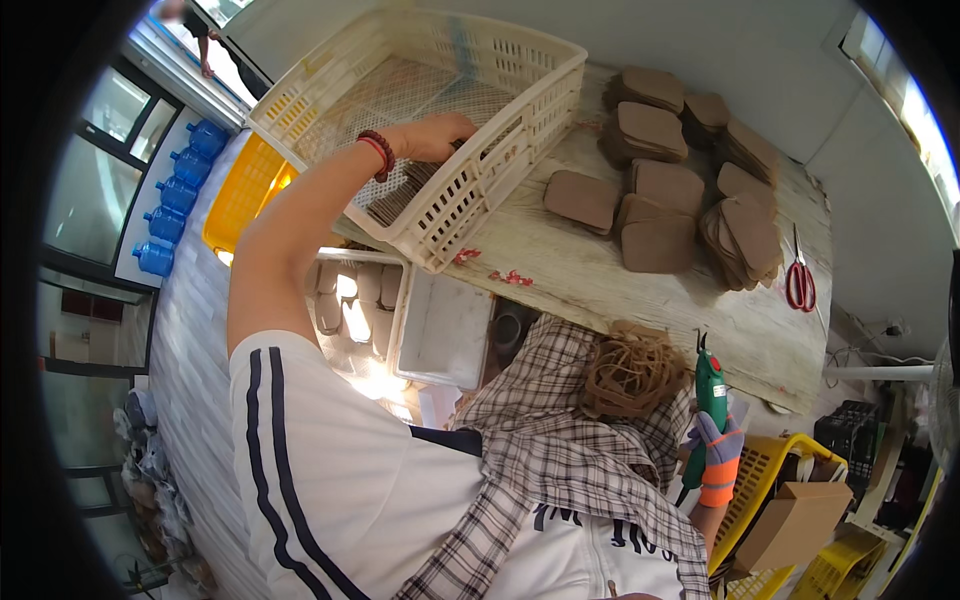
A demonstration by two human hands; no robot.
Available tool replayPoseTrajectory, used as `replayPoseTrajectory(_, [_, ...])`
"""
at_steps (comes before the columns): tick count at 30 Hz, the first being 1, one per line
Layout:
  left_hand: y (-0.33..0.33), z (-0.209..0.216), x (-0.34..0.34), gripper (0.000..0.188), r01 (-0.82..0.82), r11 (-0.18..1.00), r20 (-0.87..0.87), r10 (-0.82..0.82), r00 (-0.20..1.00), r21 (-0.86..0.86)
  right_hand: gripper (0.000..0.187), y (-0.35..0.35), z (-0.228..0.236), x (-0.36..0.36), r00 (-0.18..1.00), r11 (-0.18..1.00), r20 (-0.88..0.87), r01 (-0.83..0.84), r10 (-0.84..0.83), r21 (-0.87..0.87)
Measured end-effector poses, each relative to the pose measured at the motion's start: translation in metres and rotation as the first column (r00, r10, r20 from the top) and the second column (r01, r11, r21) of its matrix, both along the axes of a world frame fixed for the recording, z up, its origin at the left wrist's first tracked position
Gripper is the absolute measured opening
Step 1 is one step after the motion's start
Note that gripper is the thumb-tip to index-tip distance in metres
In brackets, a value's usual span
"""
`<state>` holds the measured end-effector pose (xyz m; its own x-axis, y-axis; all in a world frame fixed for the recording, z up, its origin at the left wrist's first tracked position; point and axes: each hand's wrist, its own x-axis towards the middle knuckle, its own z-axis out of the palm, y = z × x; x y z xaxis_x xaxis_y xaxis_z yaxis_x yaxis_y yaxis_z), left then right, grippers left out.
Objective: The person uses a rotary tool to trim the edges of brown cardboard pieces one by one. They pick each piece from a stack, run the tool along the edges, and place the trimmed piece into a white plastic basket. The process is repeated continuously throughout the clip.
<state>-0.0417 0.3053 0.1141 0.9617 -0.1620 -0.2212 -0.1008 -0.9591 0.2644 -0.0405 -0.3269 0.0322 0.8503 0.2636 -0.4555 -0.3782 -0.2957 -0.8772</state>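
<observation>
Left hand (pixel 432 138) (grip unclear) is beside brown pieces (pixel 402 192) in a crate (pixel 490 190); right hand (pixel 719 442) holds green tool (pixel 711 385).

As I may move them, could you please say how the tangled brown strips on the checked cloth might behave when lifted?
The strips are probably floppy, being thin and curled into loops. They look light, with gaps showing between them, and loose loops might snag.
</observation>
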Motion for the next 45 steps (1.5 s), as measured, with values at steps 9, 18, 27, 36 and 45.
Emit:
replayPoseTrajectory(9, [0.003,0.004,-0.014,0.034,-0.187,0.982,0.3,0.17,0.939,0.031,0.025,0.001,0.007,0.001,0.999,1.0,0.041,-0.003,0.003,0.015])
replayPoseTrajectory(18, [-0.232,0.03,-0.034,0.023,-0.098,0.97,0.853,0.242,0.463,-0.223,0.03,-0.002,-0.003,-0.001,1.0,0.998,0.007,0.029,-0.03,0.054])
replayPoseTrajectory(27, [-0.307,-0.121,0.054,0.055,-0.346,0.927,0.645,0.352,0.678,-0.141,0.037,-0.003,-0.017,-0.004,1.0,0.997,0.012,0.013,-0.014,0.076])
replayPoseTrajectory(36, [-0.327,-0.13,0.063,0.054,-0.515,0.786,0.467,0.618,0.632,-0.342,0.039,-0.004,-0.03,-0.004,0.999,0.998,0.017,-0.033,0.032,0.048])
replayPoseTrajectory(45, [-0.333,-0.151,0.052,0.038,-0.277,0.04,-0.151,0.758,0.634,-0.96,0.038,0.002,-0.021,-0.003,0.999,0.995,0.039,-0.023,0.019,0.094])
